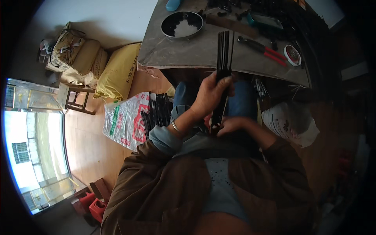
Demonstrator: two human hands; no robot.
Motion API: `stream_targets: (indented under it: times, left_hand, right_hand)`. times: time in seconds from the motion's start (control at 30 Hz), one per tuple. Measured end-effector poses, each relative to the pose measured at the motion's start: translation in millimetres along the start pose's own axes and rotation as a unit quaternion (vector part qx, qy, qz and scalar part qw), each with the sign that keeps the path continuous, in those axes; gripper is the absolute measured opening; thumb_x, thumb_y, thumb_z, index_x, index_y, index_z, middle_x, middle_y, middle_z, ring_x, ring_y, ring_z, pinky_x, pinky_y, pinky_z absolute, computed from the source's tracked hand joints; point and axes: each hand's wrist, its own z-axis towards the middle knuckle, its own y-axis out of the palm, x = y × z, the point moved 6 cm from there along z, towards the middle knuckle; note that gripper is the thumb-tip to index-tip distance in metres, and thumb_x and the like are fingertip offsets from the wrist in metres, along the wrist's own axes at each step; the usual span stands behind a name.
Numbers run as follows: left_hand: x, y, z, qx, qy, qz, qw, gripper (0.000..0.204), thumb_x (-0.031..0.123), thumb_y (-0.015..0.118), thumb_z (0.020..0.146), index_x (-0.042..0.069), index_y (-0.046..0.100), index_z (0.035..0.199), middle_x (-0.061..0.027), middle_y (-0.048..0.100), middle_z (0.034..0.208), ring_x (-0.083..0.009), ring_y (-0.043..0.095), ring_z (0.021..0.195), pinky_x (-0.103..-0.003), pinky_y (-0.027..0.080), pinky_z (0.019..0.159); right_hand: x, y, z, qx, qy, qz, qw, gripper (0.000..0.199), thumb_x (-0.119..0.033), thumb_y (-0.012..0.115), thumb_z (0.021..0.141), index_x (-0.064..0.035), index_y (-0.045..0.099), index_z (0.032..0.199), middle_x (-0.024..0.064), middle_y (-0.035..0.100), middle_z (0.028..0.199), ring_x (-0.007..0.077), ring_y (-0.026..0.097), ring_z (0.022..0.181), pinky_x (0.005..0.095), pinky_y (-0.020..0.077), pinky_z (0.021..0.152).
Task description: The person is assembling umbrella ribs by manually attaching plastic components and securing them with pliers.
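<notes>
A bundle of thin, straight dark rods (223, 51) stands nearly upright in front of my lap, its upper ends fanning slightly apart. My left hand (211, 93) is closed round its middle, with the thumb across the rods. At the lower end, my right hand (234, 124) has its fingers bent against the bundle; some of those fingers are hidden. Left of my knees, several similar black rods (158, 111) lie in a pile on a printed white plastic sack (122, 124).
Ahead is a grey-covered table (156, 51) with a black bowl (169, 26) of white granules, a red-handled tool (274, 55) and a small round container (292, 55). Yellow sacks (117, 72) and a wooden stool (77, 100) stand left. A white bag (291, 123) lies right.
</notes>
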Motion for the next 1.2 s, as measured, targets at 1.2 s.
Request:
stream_targets:
  times: [1.2]
  left_hand:
    - [-4,55,-23,-0.052,-0.164,-0.188,0.967,0.047,0.019,0.043,0.099,0.016,0.026,0.143,-0.0126,0.062,0.105,-0.0184,0.066,0.08,-0.029,0.054,0.068]
  right_hand:
    - [-147,-109,-227,0.567,-0.114,-0.085,0.811,0.009,-0.008,0.066,0.083,-0.0014,0.068,0.088,0.0009,0.057,0.077,0.01,0.055,0.074,0.0252,0.0435,0.068]
